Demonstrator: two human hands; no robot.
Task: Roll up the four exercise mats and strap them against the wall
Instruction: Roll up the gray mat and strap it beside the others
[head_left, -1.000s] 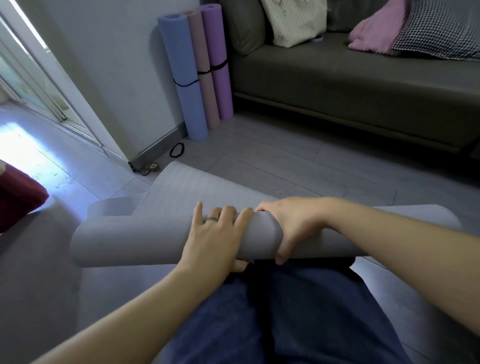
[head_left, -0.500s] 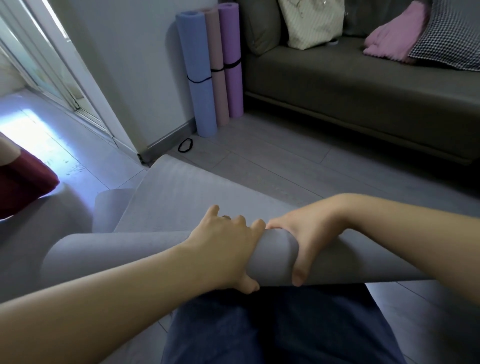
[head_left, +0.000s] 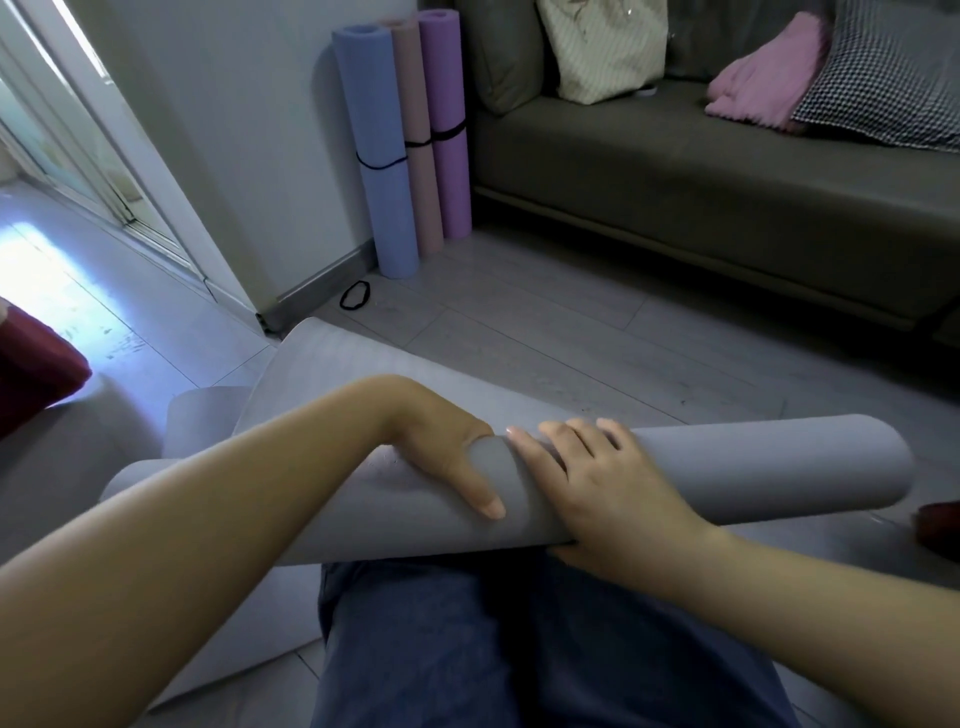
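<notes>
Where the person's legs in blue trousers (head_left: 519, 649) filled the bottom of the view, a grey mat (head_left: 753, 467) lay crosswise over the knees, partly rolled into a thick tube. The left hand (head_left: 441, 457) gripped the tube near its middle, thumb on the near side and fingers curled over the far side, out of sight. Just beside it, the right hand (head_left: 602, 488) pressed on top of the roll, its fingers nearly straight and slightly spread. Beyond the hands, the unrolled end of the grey mat ran across the floor (head_left: 571, 332) toward the wall corner. A loose black strap (head_left: 355, 295) lay on the floor just past that end. Farther back, a blue mat (head_left: 382, 156), a pink mat (head_left: 422, 171) and a purple mat (head_left: 449, 156) stood rolled and upright, side by side against the wall, each with a black band round its middle. To their right stood a grey-green sofa (head_left: 701, 171) carrying a pale bag (head_left: 602, 47), a pink cloth (head_left: 758, 88) and a checked cushion (head_left: 883, 88).
</notes>
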